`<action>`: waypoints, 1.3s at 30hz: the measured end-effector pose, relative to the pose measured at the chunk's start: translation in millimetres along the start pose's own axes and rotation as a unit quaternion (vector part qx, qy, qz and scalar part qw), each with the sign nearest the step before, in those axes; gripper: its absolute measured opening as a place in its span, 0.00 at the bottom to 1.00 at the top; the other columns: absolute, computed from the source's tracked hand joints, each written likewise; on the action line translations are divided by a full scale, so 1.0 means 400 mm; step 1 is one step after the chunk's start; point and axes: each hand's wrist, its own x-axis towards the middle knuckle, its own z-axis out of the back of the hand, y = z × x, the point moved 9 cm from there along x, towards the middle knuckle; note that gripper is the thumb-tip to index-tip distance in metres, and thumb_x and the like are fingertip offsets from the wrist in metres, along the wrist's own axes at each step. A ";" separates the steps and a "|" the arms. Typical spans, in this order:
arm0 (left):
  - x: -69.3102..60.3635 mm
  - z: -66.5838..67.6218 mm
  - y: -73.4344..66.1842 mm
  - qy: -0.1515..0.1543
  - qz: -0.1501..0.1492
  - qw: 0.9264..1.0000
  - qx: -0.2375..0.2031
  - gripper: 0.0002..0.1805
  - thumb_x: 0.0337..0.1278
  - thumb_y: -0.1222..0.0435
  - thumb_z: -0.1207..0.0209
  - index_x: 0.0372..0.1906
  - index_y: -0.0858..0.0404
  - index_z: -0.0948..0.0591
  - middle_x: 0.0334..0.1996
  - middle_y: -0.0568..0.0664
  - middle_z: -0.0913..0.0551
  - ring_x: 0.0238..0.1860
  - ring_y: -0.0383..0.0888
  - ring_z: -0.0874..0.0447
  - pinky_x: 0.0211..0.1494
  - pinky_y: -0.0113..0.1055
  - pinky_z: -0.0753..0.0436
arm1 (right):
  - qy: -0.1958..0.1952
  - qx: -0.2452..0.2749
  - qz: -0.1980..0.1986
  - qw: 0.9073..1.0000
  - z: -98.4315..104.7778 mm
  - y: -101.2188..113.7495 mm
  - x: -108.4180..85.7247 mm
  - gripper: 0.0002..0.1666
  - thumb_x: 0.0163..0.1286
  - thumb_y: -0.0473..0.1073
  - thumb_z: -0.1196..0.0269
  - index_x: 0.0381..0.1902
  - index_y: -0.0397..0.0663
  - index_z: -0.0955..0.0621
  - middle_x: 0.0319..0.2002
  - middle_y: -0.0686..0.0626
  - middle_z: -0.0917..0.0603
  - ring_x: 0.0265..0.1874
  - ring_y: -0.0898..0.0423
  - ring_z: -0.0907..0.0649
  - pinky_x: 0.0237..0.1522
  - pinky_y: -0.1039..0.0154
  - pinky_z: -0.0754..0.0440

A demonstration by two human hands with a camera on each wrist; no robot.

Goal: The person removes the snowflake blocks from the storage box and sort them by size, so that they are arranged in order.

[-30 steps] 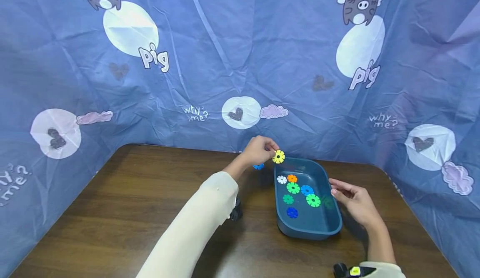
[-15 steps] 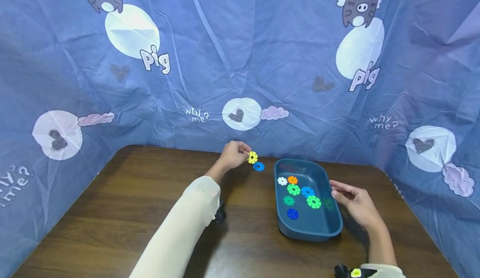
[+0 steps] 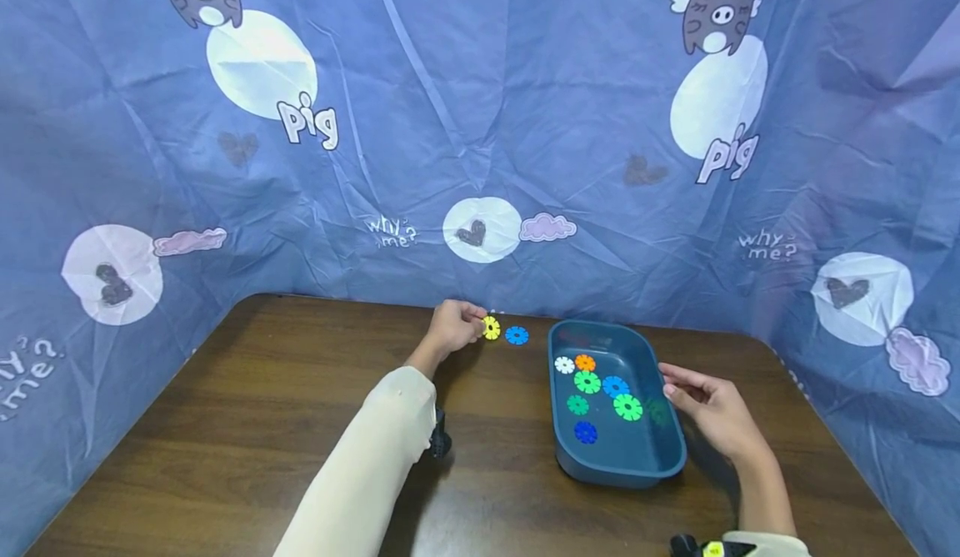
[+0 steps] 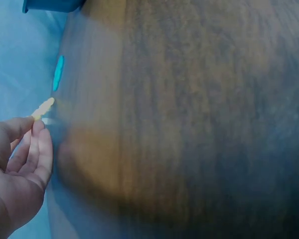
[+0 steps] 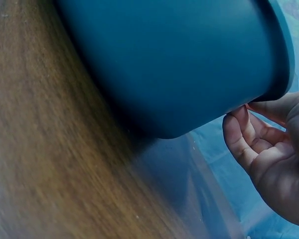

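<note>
Near the table's back edge my left hand (image 3: 454, 327) pinches a yellow snowflake disc (image 3: 491, 328) between thumb and fingertips. Just to its right, a blue snowflake disc (image 3: 517, 335) lies on the table; the left wrist view shows the yellow disc (image 4: 44, 108) tilted and edge-on, apart from the blue disc (image 4: 59, 73). My right hand (image 3: 712, 411) holds the right side of a dark blue plastic bin (image 3: 622, 475). In the right wrist view its curled fingers (image 5: 235, 130) meet the bin's outer wall (image 5: 189, 64) below the rim; some fingertip contact is hidden.
Several snowflake discs lie in the bin, among them a white one (image 3: 565, 365), an orange one (image 3: 585, 363) and a light green one (image 3: 627, 407). A blue printed cloth (image 3: 480, 123) hangs behind the brown wooden table (image 3: 247, 424).
My left hand has carried the yellow disc left from beside the bin's back corner, past the blue disc, and down to the table's back edge. The right hand and bin have stayed put.
</note>
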 end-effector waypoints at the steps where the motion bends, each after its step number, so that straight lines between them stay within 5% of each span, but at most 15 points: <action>1: -0.001 -0.001 0.002 -0.002 -0.001 1.000 -0.001 0.10 0.58 0.76 0.37 0.44 0.71 0.12 0.29 0.54 0.12 0.26 0.42 0.15 0.32 0.30 0.14 | 0.000 -0.001 0.001 1.000 0.000 0.000 0.001 0.27 0.77 0.46 0.37 0.67 0.35 0.23 0.57 0.34 0.16 0.45 0.72 0.18 0.44 0.72 0.17; 10: 0.001 -0.014 0.017 -0.004 0.004 1.000 -0.011 0.09 0.61 0.77 0.38 0.44 0.73 0.12 0.29 0.56 0.11 0.29 0.46 0.11 0.33 0.31 0.13 | 0.003 -0.001 -0.015 1.000 0.000 -0.006 -0.001 0.28 0.76 0.47 0.37 0.67 0.37 0.23 0.58 0.35 0.16 0.45 0.69 0.18 0.43 0.71 0.17; 24: -0.009 -0.012 0.000 0.020 0.019 0.999 -0.028 0.14 0.64 0.76 0.38 0.53 0.75 0.16 0.41 0.63 0.11 0.36 0.49 0.10 0.40 0.34 0.11 | 0.002 -0.003 -0.001 1.000 -0.004 -0.003 0.001 0.27 0.76 0.45 0.37 0.67 0.36 0.22 0.57 0.35 0.16 0.44 0.69 0.17 0.43 0.71 0.17; 28: -0.011 -0.022 -0.052 0.038 -0.014 0.999 -0.007 0.15 0.65 0.73 0.38 0.54 0.75 0.15 0.41 0.62 0.11 0.38 0.51 0.10 0.39 0.34 0.12 | 0.003 -0.004 0.001 1.000 -0.008 0.001 0.002 0.26 0.76 0.45 0.36 0.67 0.37 0.22 0.56 0.35 0.16 0.44 0.68 0.17 0.43 0.70 0.17; 31: -0.013 -0.041 -0.121 0.051 -0.067 0.996 0.042 0.13 0.66 0.71 0.37 0.52 0.73 0.14 0.41 0.60 0.10 0.40 0.51 0.10 0.39 0.33 0.14 | 0.002 -0.005 0.002 1.000 -0.008 0.003 0.005 0.26 0.76 0.44 0.36 0.66 0.37 0.22 0.57 0.35 0.16 0.45 0.68 0.17 0.43 0.70 0.17; 39: -0.032 -0.157 -0.264 0.115 -0.169 0.970 0.132 0.12 0.67 0.67 0.35 0.52 0.66 0.12 0.44 0.53 0.09 0.47 0.44 0.11 0.50 0.33 0.15 | -0.003 -0.018 -0.011 1.000 -0.001 0.004 0.003 0.26 0.77 0.45 0.37 0.66 0.37 0.21 0.56 0.36 0.15 0.45 0.65 0.17 0.43 0.70 0.17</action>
